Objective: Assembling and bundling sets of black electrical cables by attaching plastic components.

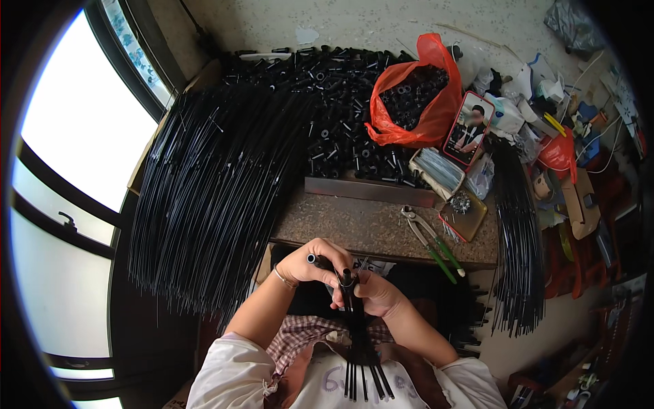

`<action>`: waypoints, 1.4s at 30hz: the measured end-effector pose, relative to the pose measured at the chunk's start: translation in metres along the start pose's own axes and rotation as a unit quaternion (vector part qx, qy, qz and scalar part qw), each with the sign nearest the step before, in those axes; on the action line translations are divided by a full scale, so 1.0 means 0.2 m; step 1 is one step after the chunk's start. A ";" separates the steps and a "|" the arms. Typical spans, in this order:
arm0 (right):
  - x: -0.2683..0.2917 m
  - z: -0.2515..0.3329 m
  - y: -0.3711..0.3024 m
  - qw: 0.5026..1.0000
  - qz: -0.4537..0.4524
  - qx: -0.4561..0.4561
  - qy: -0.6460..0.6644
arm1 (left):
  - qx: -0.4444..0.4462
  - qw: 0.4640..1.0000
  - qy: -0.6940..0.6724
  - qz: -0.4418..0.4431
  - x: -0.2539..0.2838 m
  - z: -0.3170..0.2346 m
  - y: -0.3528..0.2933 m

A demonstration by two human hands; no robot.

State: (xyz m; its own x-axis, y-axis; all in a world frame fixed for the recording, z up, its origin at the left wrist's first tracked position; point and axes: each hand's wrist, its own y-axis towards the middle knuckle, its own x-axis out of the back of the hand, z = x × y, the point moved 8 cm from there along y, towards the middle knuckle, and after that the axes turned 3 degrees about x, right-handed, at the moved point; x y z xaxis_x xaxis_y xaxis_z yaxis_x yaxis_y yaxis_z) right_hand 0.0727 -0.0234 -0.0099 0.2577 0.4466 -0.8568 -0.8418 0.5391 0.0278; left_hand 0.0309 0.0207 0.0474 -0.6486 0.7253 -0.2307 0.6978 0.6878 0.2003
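Two hands close around dark parts before a crowded, speckled surface.
The left hand grips a black tube, its round end poking past the fingers; the right hand pinches the top of a bundle of black rods fanning down over the wearer's lap, in front of the surface's near edge. Long dark rods blanket the surface's left side; short black fittings heap behind a long bar, beside an open red bag. Green-handled pliers lie near the front edge, bright windows stand left, and mixed clutter crowds the right.
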 end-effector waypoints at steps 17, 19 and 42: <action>0.02 0.20 -0.15 0.925 -0.252 0.256 -0.126 | 0.091 0.966 0.214 -0.116 0.04 -0.09 0.16; 0.04 0.20 -0.13 0.934 -0.232 0.247 -0.113 | 0.062 0.981 0.134 -0.125 0.01 -0.13 0.15; 0.05 0.14 -0.09 0.965 -0.150 0.193 -0.096 | 0.051 0.955 0.209 -0.204 0.02 -0.08 0.01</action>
State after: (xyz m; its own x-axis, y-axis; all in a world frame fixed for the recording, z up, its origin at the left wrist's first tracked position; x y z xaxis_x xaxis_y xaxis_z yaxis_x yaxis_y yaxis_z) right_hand 0.1043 -0.0078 -0.0044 0.5772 0.3323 -0.7460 -0.4851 0.8743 0.0141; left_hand 0.0251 0.0248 0.0622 -0.9227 0.3614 0.1345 0.3733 0.9246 0.0763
